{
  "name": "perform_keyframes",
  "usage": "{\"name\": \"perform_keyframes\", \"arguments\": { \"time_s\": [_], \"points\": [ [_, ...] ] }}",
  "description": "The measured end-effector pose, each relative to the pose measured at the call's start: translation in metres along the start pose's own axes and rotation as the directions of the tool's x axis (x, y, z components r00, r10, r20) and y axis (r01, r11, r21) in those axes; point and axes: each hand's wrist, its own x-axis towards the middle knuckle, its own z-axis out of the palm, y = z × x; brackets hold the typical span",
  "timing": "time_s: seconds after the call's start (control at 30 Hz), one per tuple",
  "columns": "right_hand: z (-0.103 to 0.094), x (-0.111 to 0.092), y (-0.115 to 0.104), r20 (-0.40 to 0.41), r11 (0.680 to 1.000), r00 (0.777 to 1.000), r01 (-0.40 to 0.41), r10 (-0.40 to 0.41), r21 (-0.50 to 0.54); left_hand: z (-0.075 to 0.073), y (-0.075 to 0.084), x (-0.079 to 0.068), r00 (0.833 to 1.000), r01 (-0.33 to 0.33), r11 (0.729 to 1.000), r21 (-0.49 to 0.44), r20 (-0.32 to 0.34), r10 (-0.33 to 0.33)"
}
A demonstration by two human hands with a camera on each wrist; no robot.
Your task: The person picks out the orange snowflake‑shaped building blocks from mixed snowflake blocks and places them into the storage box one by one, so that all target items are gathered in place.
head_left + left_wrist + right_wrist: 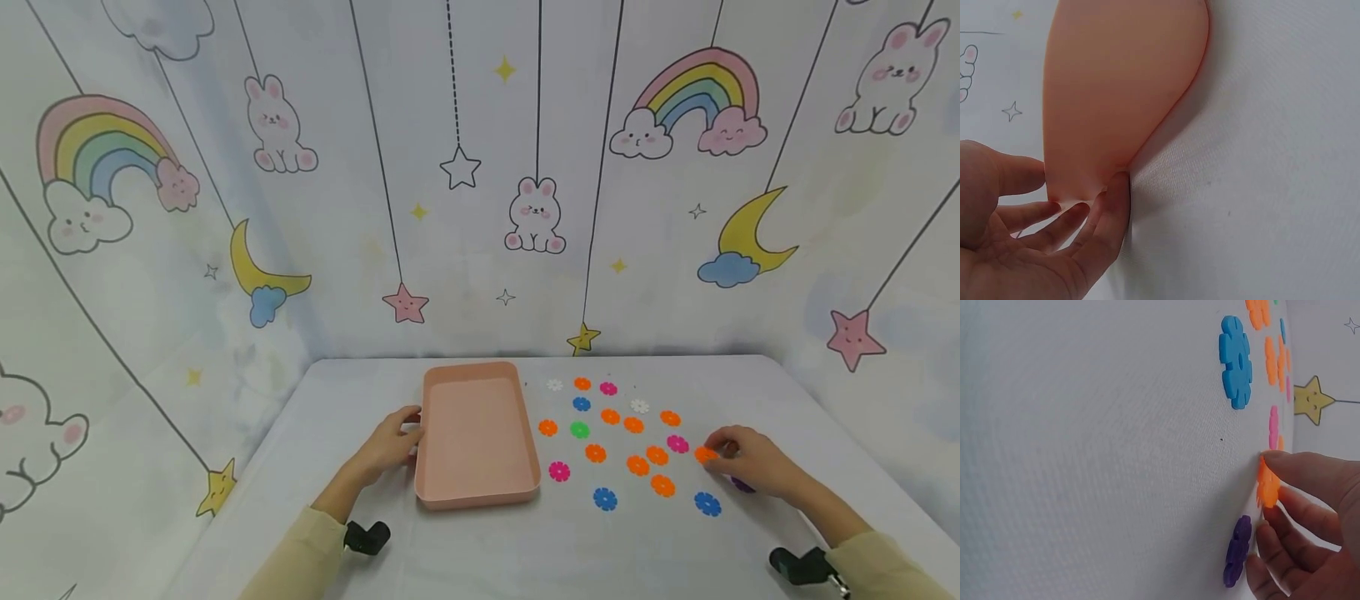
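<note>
A shallow peach-pink tray stands on the white-covered table, and my left hand touches its left side. In the left wrist view the fingertips rest against the tray's outer wall, with the thumb by the rim. My right hand, to the right of the scattered pieces, pinches an orange plastic flower-shaped disc between thumb and fingers, low over the table. Just beside those fingers lies a purple flower disc. A blue flower disc lies nearer the front.
Several flat flower discs lie loose between tray and right hand, among them a green one, a pink one and a white one. A cloth backdrop with printed rabbits and rainbows rises behind the table's back edge.
</note>
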Motion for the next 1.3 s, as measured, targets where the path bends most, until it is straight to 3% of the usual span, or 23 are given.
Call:
{"name": "perform_keyframes", "arguments": {
  "time_s": [0.93,1.3],
  "points": [
    [-0.01,-0.007,-0.007,-0.052,0.997,0.999,0.01,-0.006,0.07,0.001,0.002,0.001,0.999,0.037,0.999,-0.018,0.021,-0.037],
    [-0.008,-0.007,-0.038,-0.085,0.995,0.996,0.017,-0.009,0.102,0.002,0.004,0.001,0.998,0.056,0.998,0.003,0.024,-0.056]
  ]
}}
